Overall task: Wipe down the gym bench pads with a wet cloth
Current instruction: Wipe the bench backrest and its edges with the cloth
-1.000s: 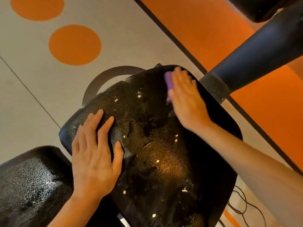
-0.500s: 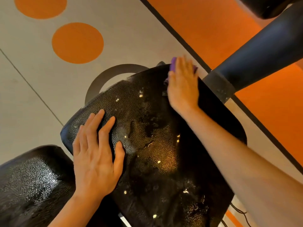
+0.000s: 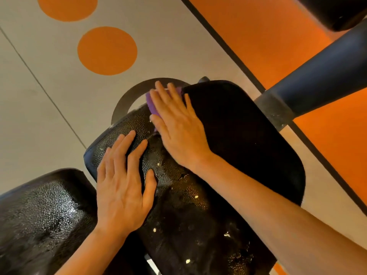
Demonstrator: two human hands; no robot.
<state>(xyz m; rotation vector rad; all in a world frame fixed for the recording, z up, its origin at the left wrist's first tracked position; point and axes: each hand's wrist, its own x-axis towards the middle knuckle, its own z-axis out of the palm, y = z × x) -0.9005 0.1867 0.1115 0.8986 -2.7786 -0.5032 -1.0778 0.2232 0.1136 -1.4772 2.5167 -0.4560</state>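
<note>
1. Swept along the far rim: right hand (image 3: pixel 176 126), flat with fingers straight, pressing purple cloth (image 3: pixel 151 105) onto the far-left edge of seat pad (image 3: pixel 244 139) (previously the far-right corner).
2. Left hand (image 3: pixel 123 187) unchanged, spread flat, bracing the pad.
3. Far edge likely covered; second pad (image 3: pixel 45 211) glistening beside.

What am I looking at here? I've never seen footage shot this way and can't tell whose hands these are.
One picture, from a camera worn on a person's head, looking down at their own bare hands. No machine is involved. The left hand lies flat on a glossy black textured gym bench pad. The right hand presses a purple cloth flat near the pad's far edge; most of the cloth is hidden under the fingers. A second black pad sits lower left. Below is a grey floor with orange circles.
</note>
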